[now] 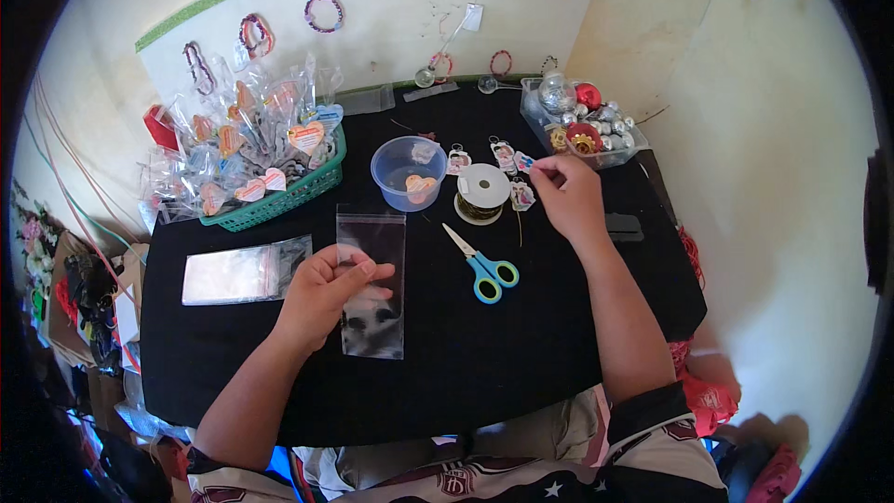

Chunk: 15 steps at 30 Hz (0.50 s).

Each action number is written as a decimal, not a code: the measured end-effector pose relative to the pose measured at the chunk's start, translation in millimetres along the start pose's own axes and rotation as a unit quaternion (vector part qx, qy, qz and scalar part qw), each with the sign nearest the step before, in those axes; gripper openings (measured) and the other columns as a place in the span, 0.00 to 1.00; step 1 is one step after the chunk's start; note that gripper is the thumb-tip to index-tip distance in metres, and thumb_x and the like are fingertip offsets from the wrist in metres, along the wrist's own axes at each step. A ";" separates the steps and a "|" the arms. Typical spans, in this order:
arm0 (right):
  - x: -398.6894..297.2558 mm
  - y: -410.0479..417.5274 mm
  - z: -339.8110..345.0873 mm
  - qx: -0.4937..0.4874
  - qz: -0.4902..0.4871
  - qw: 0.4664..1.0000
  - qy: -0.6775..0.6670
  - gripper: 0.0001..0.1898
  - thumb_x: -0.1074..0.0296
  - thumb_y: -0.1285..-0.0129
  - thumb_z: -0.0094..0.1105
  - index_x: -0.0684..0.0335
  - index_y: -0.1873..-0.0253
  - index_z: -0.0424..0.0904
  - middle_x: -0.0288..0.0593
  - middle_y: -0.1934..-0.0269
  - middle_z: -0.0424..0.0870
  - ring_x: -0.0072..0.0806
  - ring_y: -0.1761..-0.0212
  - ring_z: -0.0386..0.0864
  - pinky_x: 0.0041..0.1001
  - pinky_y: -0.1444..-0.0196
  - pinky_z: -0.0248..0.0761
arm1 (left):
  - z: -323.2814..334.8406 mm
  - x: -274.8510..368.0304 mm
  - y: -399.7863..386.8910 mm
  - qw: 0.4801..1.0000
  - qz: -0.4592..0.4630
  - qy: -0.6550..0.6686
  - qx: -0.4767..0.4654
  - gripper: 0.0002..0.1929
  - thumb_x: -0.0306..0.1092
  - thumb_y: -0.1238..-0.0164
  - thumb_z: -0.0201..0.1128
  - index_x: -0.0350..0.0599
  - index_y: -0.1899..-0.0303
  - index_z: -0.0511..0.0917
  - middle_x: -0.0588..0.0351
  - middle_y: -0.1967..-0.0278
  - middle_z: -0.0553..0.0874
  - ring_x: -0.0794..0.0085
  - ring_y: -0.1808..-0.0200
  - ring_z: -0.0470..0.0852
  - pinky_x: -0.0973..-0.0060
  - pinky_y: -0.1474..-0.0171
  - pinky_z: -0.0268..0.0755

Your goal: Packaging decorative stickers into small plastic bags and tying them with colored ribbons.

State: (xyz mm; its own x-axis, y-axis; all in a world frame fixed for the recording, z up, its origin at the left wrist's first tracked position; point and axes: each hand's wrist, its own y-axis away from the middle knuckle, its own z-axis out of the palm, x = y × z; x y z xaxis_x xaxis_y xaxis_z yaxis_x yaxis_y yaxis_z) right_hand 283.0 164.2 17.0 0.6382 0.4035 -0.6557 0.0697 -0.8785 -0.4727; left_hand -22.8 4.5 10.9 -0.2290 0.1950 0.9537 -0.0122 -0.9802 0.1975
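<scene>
My left hand holds a clear plastic resealable bag upright over the black-covered table, thumb and fingers pinching its upper part. At the back right, my right hand pinches the edge of a small printed charm with blue on it. Beside it lie similar charms with key rings, another charm and one more. A spool of dark cord stands between the charms and scissors with blue handles. A stack of clear bags is left of my left hand.
A green plastic basket overflows with bagged items bearing heart tags. A round plastic tub has a heart tag inside. A clear container of silver and red baubles is at the back right. Bracelets hang on the white board behind.
</scene>
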 end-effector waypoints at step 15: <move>14.7 -3.9 12.6 -0.068 0.061 0.992 -0.090 0.11 0.72 0.41 0.68 0.66 0.54 0.81 0.41 0.65 0.85 0.23 0.67 0.82 0.24 0.62 0.75 | -2.3 -4.9 1.9 0.998 -0.024 -0.051 -0.038 0.10 0.31 0.26 0.60 0.32 0.53 0.79 0.48 0.58 0.87 0.72 0.62 0.87 0.73 0.56 0.84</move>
State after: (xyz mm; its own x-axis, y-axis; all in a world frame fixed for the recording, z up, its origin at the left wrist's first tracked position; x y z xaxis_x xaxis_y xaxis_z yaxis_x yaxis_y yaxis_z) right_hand 282.4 176.7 1.8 0.5023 0.3203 -0.8032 0.1115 -0.9451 -0.3072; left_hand -24.0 1.6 6.1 -0.1258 0.2408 0.9624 -0.0956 -0.9685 0.2299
